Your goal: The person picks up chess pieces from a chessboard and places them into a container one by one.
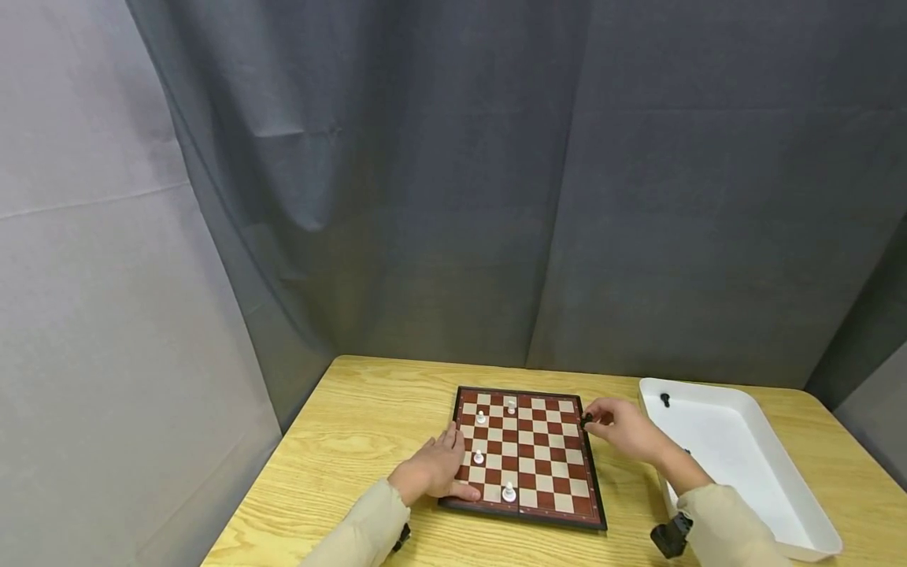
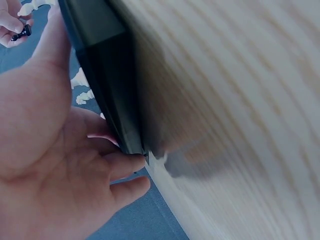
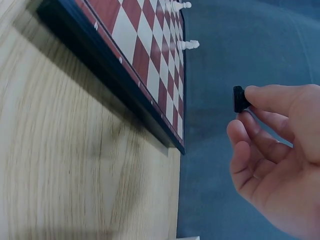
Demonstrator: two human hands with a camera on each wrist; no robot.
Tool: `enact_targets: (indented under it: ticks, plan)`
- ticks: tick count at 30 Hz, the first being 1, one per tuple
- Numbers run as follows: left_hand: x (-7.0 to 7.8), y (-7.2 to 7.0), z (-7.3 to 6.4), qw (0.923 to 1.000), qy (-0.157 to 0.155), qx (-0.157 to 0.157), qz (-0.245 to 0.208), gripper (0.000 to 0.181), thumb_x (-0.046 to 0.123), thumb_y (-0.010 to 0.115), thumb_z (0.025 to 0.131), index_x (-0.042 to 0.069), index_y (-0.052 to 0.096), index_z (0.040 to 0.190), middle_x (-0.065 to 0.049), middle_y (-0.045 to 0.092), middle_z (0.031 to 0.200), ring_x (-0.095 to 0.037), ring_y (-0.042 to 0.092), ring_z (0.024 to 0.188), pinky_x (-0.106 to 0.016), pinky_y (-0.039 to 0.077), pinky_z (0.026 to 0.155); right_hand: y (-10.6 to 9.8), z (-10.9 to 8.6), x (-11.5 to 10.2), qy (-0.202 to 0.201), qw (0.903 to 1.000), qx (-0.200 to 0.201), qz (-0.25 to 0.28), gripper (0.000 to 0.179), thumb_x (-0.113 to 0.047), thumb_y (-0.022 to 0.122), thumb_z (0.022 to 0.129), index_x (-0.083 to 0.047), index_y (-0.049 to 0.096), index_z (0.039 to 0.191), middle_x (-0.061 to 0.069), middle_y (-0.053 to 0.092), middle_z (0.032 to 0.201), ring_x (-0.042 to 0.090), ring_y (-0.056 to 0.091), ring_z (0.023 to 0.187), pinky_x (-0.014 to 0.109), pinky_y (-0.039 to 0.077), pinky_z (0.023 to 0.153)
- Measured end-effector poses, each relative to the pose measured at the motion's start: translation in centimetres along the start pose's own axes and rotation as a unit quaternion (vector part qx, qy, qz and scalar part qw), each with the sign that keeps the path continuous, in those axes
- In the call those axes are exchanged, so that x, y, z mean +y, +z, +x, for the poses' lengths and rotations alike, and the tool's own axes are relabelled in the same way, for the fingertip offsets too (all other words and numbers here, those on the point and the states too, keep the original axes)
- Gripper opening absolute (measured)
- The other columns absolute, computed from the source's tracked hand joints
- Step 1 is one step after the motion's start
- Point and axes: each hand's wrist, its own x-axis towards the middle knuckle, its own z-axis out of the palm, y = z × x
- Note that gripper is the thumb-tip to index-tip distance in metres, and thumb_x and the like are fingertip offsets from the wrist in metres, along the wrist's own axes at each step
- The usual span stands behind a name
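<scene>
One black chess piece (image 3: 239, 100) sits pinched between the fingers of our right hand (image 1: 627, 430), beside the chessboard (image 1: 542, 453), lower right in the head view. Our left hand (image 1: 434, 466) rests along its edge, fingers loosely extended. Fingers hide the piece's top in the right wrist view; the left wrist view shows more.

At the near left, a pale beige cloth sleeve (image 1: 357, 529) with soft creases ends near the bare left hand (image 1: 435, 468). At the near right, a matching, slightly puffed beige cloth sleeve (image 1: 730, 524) leaves the right hand (image 1: 623, 428) bare. A blocky black device (image 1: 671, 536) sits by its cuff; a smaller black piece (image 1: 401, 538) shows beside the left sleeve.
</scene>
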Motion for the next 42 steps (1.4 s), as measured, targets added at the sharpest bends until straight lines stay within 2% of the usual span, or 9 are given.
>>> enact_targets:
  ticks: [8, 24, 33, 42]
  plan:
    - [0.1, 0.0, -0.1, 1.0, 0.002, 0.007, 0.006, 0.108, 0.069, 0.057, 0.073, 0.0, 0.023, 0.149, -0.019, 0.011, 0.155, -0.028, 0.015, 0.142, -0.043, 0.021, 0.113, -1.1, -0.7, 1.2, 0.002, 0.9997, 0.021, -0.015, 0.01, -0.008, 0.066, 0.088, -0.003, 0.066, 0.097, 0.001, 0.059, 0.083, 0.018, 0.057, 0.078, 0.032, 0.047, 0.061]
    - [-0.1, 0.2, 0.0, 0.9999, 0.005, 0.01, 0.007, 0.109, 0.07, 0.057, 0.073, -0.001, 0.022, 0.149, -0.021, 0.011, 0.155, -0.031, 0.015, 0.142, -0.042, 0.02, 0.113, -3.5, -2.4, 3.2, 0.009, 0.9983, 0.04, -0.04, 0.01, -0.015, 0.069, 0.087, -0.007, 0.066, 0.093, -0.002, 0.06, 0.081, 0.016, 0.057, 0.075, 0.031, 0.045, 0.058]
    - [0.0, 0.2, 0.1, 0.9998, 0.003, 0.014, 0.015, 0.109, 0.07, 0.057, 0.073, -0.001, 0.023, 0.149, -0.021, 0.012, 0.155, -0.031, 0.015, 0.142, -0.042, 0.021, 0.113, -5.0, -3.2, 4.4, 0.042, 0.9974, 0.039, -0.044, 0.016, -0.015, 0.067, 0.088, -0.003, 0.067, 0.099, 0.0, 0.062, 0.083, 0.017, 0.058, 0.075, 0.031, 0.046, 0.057]
    - [0.0, 0.0, 0.0, 0.9998, 0.001, 0.011, 0.013, 0.108, 0.069, 0.058, 0.073, -0.001, 0.024, 0.148, -0.021, 0.012, 0.155, -0.03, 0.014, 0.142, -0.041, 0.02, 0.113, -6.4, -3.9, 5.6, 0.052, 0.9962, 0.046, -0.053, 0.018, -0.017, 0.068, 0.088, -0.002, 0.067, 0.097, 0.001, 0.063, 0.083, 0.019, 0.061, 0.077, 0.033, 0.047, 0.06]
